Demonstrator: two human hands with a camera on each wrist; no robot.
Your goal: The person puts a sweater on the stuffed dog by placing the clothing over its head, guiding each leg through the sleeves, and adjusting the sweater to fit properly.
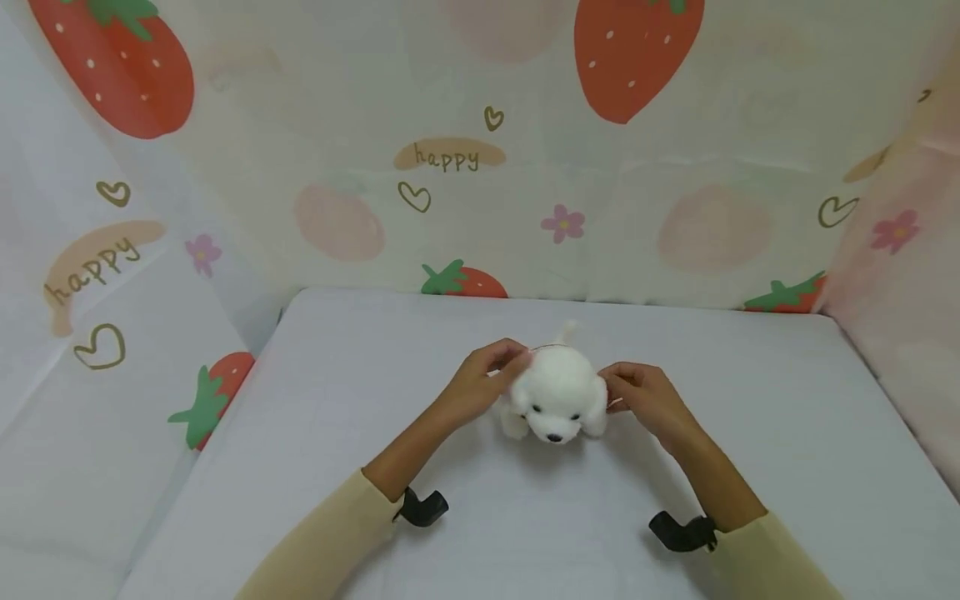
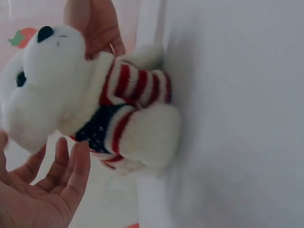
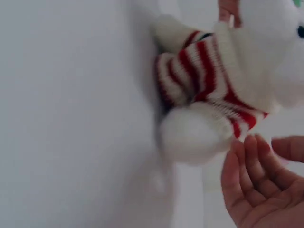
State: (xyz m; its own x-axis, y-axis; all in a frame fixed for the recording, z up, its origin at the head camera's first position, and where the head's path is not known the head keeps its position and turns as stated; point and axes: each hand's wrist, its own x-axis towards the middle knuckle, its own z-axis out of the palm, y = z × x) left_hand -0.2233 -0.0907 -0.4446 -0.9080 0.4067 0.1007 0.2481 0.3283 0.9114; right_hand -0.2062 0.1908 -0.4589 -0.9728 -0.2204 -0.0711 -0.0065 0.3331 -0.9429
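A white plush dog [image 1: 561,387] stands on the white table, facing the head camera. In the left wrist view, the toy dog [image 2: 147,133] wears a knitted sweater [image 2: 126,88] with red and white stripes and a dark blue starred patch. My left hand [image 1: 487,375] is at the dog's head and side, fingers loosely bent; in its wrist view the left hand [image 2: 52,190] lies close beside the ear and sweater. On the other side, my right hand [image 1: 641,396] is beside the dog's ear. Its wrist view shows the right hand [image 3: 263,185] with fingertips at the sweater's edge and the thumb apart.
The white tabletop [image 1: 337,358] extends around the toy. Behind it hangs a cloth backdrop [image 1: 525,233] printed with strawberries, hearts and the word "happy". A black wrist piece [image 1: 423,508] sits at the left cuff, another black wrist piece [image 1: 681,532] at the right.
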